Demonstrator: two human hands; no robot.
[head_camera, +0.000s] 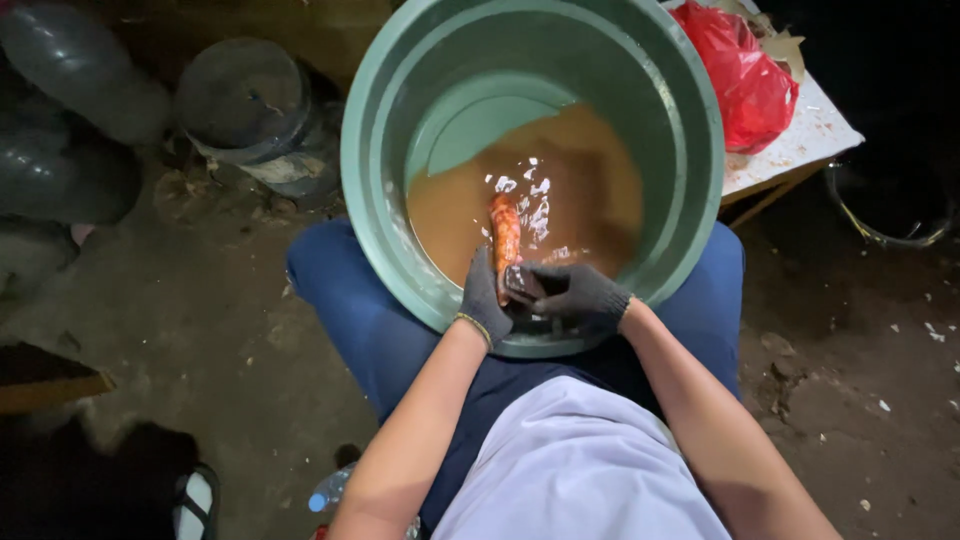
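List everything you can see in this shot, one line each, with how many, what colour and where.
tub: one, green, tilted between the knees
water: brown and murky, pooled in the tub's low side
orange thing: one, orange-red, long, at the water's edge, held by both hands
bag: one, red plastic, on the board, upper right
board: one, white, speckled, right of the tub
bucket: one, grey, upper left
bottle: one, clear with blue cap, on the ground, bottom
sandal: one, dark, bottom left
left hand: dark glove, on the orange thing
right hand: dark glove, beside it
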